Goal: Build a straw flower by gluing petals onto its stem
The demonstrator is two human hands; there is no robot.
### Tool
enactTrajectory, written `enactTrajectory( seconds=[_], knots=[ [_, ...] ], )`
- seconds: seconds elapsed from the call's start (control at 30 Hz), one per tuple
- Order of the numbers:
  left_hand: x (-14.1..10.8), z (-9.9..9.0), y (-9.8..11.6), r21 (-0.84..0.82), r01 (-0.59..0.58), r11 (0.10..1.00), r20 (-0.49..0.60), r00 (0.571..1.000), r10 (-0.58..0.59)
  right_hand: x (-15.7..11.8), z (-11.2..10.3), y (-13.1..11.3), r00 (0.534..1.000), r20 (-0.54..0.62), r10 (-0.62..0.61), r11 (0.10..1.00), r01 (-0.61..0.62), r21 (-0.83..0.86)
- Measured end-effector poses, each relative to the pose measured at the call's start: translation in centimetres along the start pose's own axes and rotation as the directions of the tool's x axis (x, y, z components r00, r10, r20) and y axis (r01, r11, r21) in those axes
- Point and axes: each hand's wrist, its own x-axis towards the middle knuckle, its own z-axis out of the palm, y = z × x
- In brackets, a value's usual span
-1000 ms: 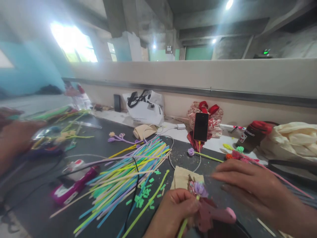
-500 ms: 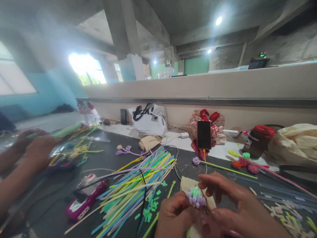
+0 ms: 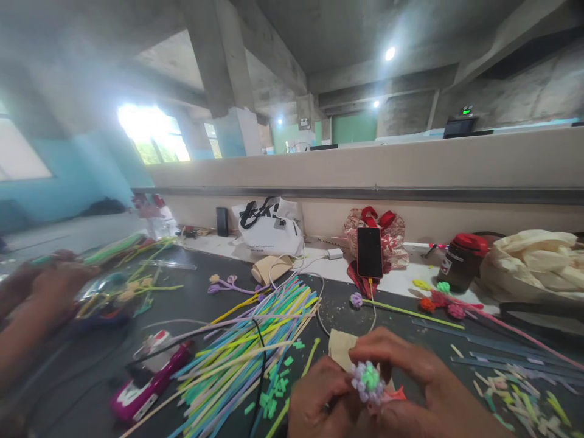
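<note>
Low in the head view, a small flower [image 3: 366, 381] of fuzzy craft stems, lilac round a mint-green middle, is between my two hands. My left hand [image 3: 319, 395] is closed with its fingertips at the flower's left side. From the right, my right hand [image 3: 415, 380] curls round it, index finger over the top and thumb below. A salmon-pink piece [image 3: 393, 395] shows by the right thumb; its kind is mostly hidden. Behind the hands lies a beige sheet [image 3: 342, 345]. Mint-green cut bits [image 3: 274, 389] are scattered to the left of my left hand.
A big pile of coloured craft stems [image 3: 255, 347] lies left of centre, beside a magenta glue gun [image 3: 148, 386]. A phone [image 3: 369, 252] stands against a patterned bag. Finished flowers [image 3: 356, 299] and cut scraps [image 3: 520, 395] lie to the right. Another person's hands [image 3: 50, 283] work at far left.
My right hand has closed in on the flower from its spread position. The flower has turned so its green middle faces me. The view has shifted slightly.
</note>
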Motion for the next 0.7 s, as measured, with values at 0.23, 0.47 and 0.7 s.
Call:
enactTrajectory(
  seconds=[0.23,0.47,0.7],
  knots=[
    [0.5,0.9,1.2,-0.064,0.171,0.983,-0.129,0.975,-0.178,0.1,-0.2,0.1,0.998,0.021,-0.053,0.999,0.053,-0.011],
    [0.4,1.2,1.5,-0.145,0.257,0.955,-0.112,0.955,-0.274,-0.1,-0.8,0.5,0.999,0.051,-0.009,1.000,0.010,-0.014],
    [0.2,1.1,1.0,-0.258,0.412,0.874,0.183,0.909,-0.374,0.2,-1.7,-0.8,0.984,0.179,0.000,0.996,0.016,-0.090]
  ],
)
